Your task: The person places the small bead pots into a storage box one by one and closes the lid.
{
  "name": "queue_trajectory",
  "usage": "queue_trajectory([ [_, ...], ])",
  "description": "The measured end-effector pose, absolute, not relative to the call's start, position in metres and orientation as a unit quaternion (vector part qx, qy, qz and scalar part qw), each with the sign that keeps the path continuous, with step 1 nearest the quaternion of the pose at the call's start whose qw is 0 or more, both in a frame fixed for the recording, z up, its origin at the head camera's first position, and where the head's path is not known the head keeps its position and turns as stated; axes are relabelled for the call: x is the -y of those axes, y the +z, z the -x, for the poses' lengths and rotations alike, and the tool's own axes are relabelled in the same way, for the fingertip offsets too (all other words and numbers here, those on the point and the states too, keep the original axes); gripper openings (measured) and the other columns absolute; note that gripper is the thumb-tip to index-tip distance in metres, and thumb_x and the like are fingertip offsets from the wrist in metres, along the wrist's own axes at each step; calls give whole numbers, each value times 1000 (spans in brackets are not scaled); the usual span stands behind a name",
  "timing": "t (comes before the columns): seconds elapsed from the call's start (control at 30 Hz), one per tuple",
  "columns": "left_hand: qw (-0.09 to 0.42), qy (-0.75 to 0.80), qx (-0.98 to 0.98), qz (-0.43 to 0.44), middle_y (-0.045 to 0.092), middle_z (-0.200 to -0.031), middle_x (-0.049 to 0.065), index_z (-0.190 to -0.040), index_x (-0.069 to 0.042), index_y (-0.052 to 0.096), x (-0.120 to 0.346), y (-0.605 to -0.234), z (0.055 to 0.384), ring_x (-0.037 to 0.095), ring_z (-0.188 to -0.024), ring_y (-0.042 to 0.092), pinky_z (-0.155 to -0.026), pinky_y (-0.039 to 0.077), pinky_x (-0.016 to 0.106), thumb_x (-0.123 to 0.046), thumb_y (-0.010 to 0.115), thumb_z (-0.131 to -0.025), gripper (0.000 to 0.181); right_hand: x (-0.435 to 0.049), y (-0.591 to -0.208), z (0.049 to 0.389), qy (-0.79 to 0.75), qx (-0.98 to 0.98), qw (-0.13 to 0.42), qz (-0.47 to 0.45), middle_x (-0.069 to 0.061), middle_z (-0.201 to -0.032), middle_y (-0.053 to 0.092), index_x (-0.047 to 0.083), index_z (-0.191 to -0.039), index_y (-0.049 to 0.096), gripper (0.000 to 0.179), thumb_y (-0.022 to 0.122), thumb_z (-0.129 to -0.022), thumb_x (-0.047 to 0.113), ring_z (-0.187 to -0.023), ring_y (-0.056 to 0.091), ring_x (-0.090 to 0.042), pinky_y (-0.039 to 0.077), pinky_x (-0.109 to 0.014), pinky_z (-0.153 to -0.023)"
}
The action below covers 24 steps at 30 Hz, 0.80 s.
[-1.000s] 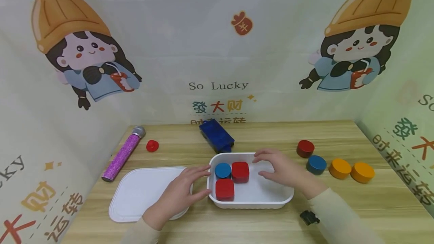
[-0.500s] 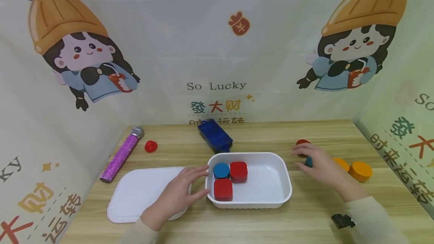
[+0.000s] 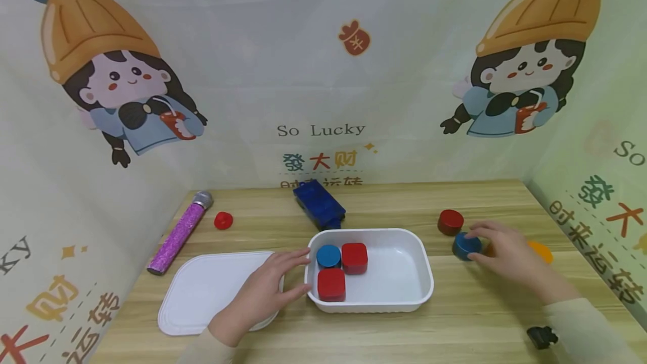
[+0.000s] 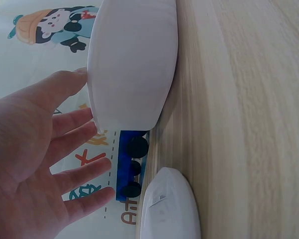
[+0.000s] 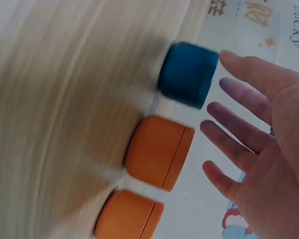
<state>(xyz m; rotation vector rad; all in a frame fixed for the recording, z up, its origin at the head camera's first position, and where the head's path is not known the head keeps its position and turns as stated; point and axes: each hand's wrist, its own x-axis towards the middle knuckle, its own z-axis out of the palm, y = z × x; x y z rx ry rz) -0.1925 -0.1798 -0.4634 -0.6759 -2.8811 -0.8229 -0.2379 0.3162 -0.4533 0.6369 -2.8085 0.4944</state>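
A white plastic box (image 3: 374, 306) stands mid-table. Inside its left part are a blue round piece (image 3: 329, 256) and two red rounded-square pieces (image 3: 355, 258). My left hand (image 3: 263, 291) touches the box's left rim with fingertips and thumb, fingers extended. To the right of the box, my right hand (image 3: 515, 260) is at a blue round tin-like piece (image 3: 463, 246), thumb and fingers spread near its top edge. In the right wrist view the thumb tip is at the edge of that blue piece (image 5: 186, 74), and the fingers are not wrapped round it.
A dark red round piece (image 3: 450, 222) sits behind the blue one; two orange round pieces (image 5: 159, 152) stand beside it. At left are a white lid (image 3: 202, 291), pink glittery microphone (image 3: 179, 235) and small red object (image 3: 223, 220). A blue toy vehicle (image 3: 319, 204) lies behind the box.
My right hand has moved from over the box rightward to the blue round piece on the table. The left hand stays at the box's left rim.
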Motion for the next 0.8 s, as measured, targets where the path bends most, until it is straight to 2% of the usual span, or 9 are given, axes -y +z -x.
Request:
queue_trajectory([
  [0.17, 34, -271, 936, 220, 58, -151, -7, -136, -18, 68, 180, -464, 193, 22, -140, 53, -113, 49, 51, -39, 80, -90, 51, -322, -455, 239, 157, 959, 99, -213, -22, -123, 70, 7, -108, 76, 32, 87, -82, 21, -112, 66, -47, 43, -74, -96],
  [0.3, 43, -269, 935, 226, 59, -150, -6, -135, -17, 69, 180, -464, 193, 22, -138, 54, -112, 50, 50, -39, 79, -91, 50, -324, -456, 240, 157, 957, 101, -220, -17, -119, 72, 8, -108, 76, 32, 87, -82, 22, -107, 69, -42, 45, -72, -94],
  [0.53, 55, -262, 934, 236, 60, -149, -5, -135, -16, 69, 179, -464, 193, 22, -138, 55, -112, 50, 50, -38, 78, -92, 49, -326, -460, 244, 159, 942, 145, -257, -8, -106, 76, 10, -101, 76, 28, 90, -78, 18, -93, 74, -31, 55, -61, -85],
  [0.8, 49, -265, 935, 230, 60, -149, -5, -135, -17, 69, 180, -463, 192, 23, -138, 55, -112, 50, 51, -38, 78, -92, 49, -324, -462, 246, 153, 935, 169, -272, -6, -102, 76, 10, -99, 77, 29, 92, -75, 17, -87, 74, -25, 59, -48, -79],
])
